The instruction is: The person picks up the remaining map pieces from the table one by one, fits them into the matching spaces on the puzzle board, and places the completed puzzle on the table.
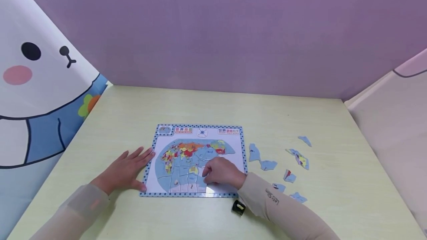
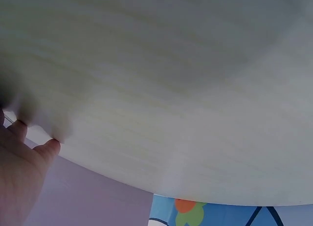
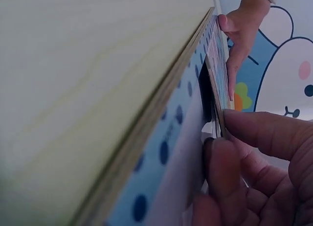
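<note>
A world-map jigsaw board [image 1: 230, 192] with a blue dotted border lies on the table, its left and middle parts filled with map pieces. My left hand [image 1: 128, 169] rests spread along the board's left edge, thumb near the lower left corner. Over the right half of the map, my right hand [image 1: 221, 173] has its fingers bent. In the right wrist view, the thumb and fingers of my right hand [image 3: 259, 162] pinch the edge of a thin puzzle piece [image 3: 215, 91], tilted just above the board. Its printed face is mostly hidden.
Several loose puzzle pieces [image 1: 301, 160] are scattered right of the board, some beside my right sleeve [image 1: 280, 203]. A small black object [image 1: 238, 207] sits near the board's lower right corner. A purple curtain [image 1: 227, 32] stands behind the table [image 1: 133, 103].
</note>
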A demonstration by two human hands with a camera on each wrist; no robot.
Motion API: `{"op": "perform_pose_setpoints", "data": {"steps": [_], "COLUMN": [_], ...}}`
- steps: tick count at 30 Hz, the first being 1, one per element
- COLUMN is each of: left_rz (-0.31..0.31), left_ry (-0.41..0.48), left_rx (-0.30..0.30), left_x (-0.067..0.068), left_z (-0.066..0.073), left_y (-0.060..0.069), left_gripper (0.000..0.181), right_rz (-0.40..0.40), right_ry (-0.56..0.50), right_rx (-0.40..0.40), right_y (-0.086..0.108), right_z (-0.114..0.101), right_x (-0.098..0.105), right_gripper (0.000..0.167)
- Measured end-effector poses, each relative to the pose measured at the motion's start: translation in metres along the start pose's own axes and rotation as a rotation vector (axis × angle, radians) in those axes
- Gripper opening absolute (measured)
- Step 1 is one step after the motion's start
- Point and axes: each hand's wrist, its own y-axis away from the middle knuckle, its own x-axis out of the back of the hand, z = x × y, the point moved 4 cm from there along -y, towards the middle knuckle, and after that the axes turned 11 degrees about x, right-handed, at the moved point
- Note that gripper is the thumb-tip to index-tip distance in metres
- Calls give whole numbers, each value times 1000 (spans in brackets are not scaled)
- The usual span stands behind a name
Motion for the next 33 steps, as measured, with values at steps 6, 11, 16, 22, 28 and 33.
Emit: {"op": "perform_pose_setpoints", "data": {"steps": [6, 11, 16, 22, 28, 33], "left_rz": [-6, -12, -17, -15, -10, -7], "left_ry": [-3, -7, -7, -4, -3, -6], "left_rx": [-7, -6, 1, -1, -3, -3], "left_x": [1, 2, 2, 1, 1, 1], "left_z": [1, 2, 1, 0, 0, 0], "left_y": [-1, -3, -2, -2, 0, 0], "left_gripper": [113, 113, 114, 114, 113, 113], "right_rz": [-11, -29, -48, -61, -70, -59], "right_ry": [127, 183, 221, 248, 257, 275], "right_rx": [-2, 11, 37, 28, 18, 8], "right_y": [0, -1, -3, -4, -4, -4], "right_z": [-3, -5, -7, -8, -10, -10], "right_x": [2, 3, 3, 3, 1, 1], "right_gripper": [9, 12, 13, 16, 18, 20]}}
